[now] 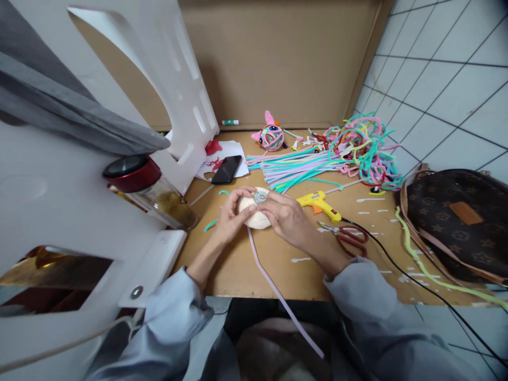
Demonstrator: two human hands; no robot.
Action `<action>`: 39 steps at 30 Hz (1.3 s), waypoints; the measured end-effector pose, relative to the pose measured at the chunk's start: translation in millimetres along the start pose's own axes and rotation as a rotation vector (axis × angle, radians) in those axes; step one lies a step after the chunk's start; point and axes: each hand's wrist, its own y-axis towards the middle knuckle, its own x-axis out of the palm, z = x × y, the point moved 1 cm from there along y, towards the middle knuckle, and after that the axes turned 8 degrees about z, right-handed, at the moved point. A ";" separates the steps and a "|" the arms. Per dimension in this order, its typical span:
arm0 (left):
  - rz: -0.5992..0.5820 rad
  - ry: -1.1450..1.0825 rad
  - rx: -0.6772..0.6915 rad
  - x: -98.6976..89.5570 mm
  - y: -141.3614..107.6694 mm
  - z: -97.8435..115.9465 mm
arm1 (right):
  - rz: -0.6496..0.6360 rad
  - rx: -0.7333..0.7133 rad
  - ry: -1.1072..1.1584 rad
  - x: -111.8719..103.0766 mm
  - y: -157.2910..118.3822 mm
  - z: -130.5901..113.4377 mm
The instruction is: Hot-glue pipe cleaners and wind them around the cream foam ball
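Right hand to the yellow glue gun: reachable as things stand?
Likely yes: the glue gun lies close beside the right hand, nothing visible between. That hand is occupied at the cream ball, though.

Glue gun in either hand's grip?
No, the glue gun lies on the table, while the left hand and right hand hold a pale round piece.

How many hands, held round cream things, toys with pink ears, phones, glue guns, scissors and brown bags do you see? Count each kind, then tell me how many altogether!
Hands: 2, left hand and right hand
Round cream thing: 1
Pink-eared toy: 1
Phone: 1
Glue gun: 1
Scissors: 1 pair
Brown bag: 1
Total: 8
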 end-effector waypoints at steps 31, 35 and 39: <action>0.066 -0.157 -0.104 1.3 6.0 4.4 | 0.119 0.152 0.130 -8.5 2.4 13.8; 0.075 -0.152 -0.107 1.5 5.8 4.8 | 0.118 0.172 0.096 -5.8 2.4 14.6; 0.081 -0.126 -0.095 1.1 5.8 2.8 | 0.087 0.197 0.103 -6.3 2.4 13.4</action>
